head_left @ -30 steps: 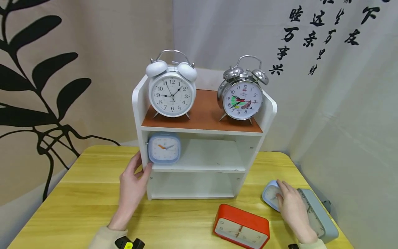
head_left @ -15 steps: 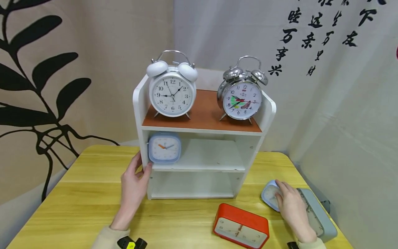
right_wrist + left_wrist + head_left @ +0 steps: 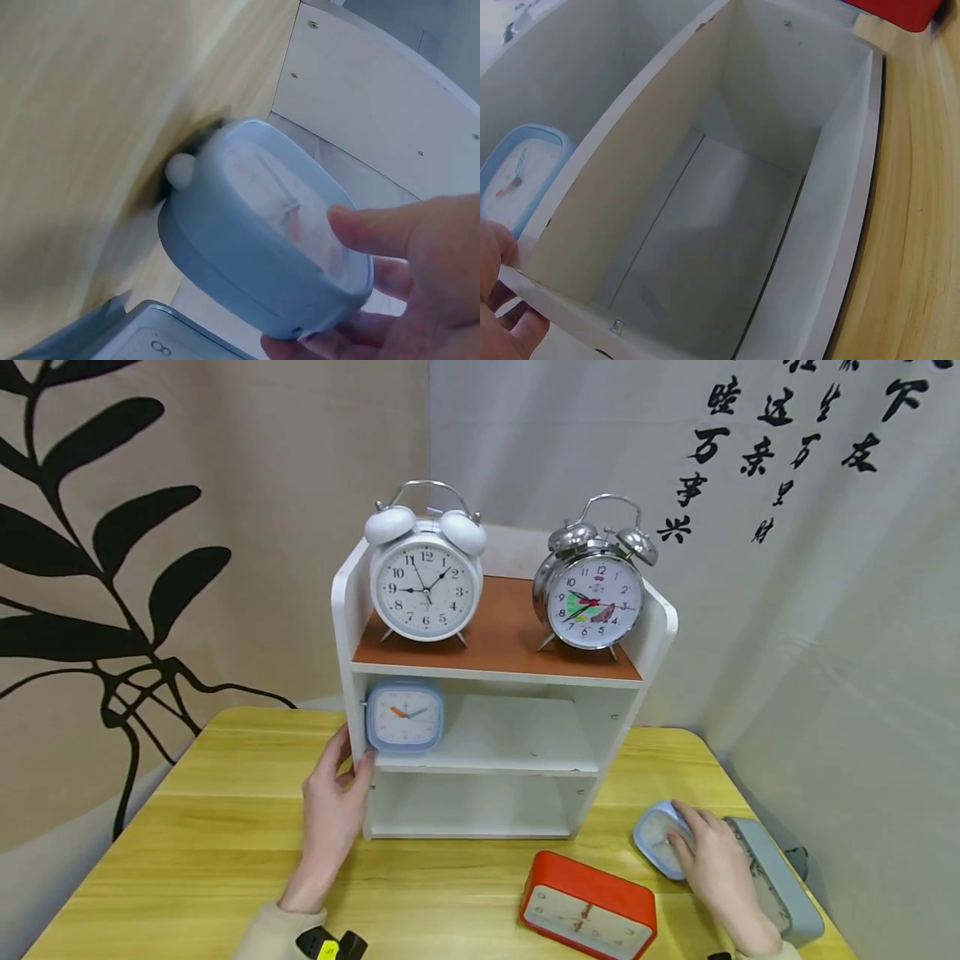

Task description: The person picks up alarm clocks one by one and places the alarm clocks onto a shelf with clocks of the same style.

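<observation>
My left hand (image 3: 333,810) grips the left side panel of a white shelf unit (image 3: 480,768), thumb at the front edge and fingers behind. Just above the thumb, a light-blue square clock (image 3: 405,714) stands in the middle compartment. At the right, my right hand (image 3: 723,868) holds another light-blue clock (image 3: 255,247), thumb across its face and fingers behind it. That clock is tilted beside a grey-green rectangular clock (image 3: 787,881), which the hand partly covers in the head view. Contact with the table is unclear.
A white twin-bell alarm clock (image 3: 426,585) and a silver twin-bell alarm clock (image 3: 596,602) stand on the brown top shelf. A red rectangular clock (image 3: 588,902) sits on the wooden table (image 3: 210,827) in front. A printed curtain (image 3: 810,610) hangs behind.
The head view has shifted slightly, so the scene sits a little further right. The clock in my right hand has moved slightly nearer to me. My left hand keeps its grip on the shelf unit.
</observation>
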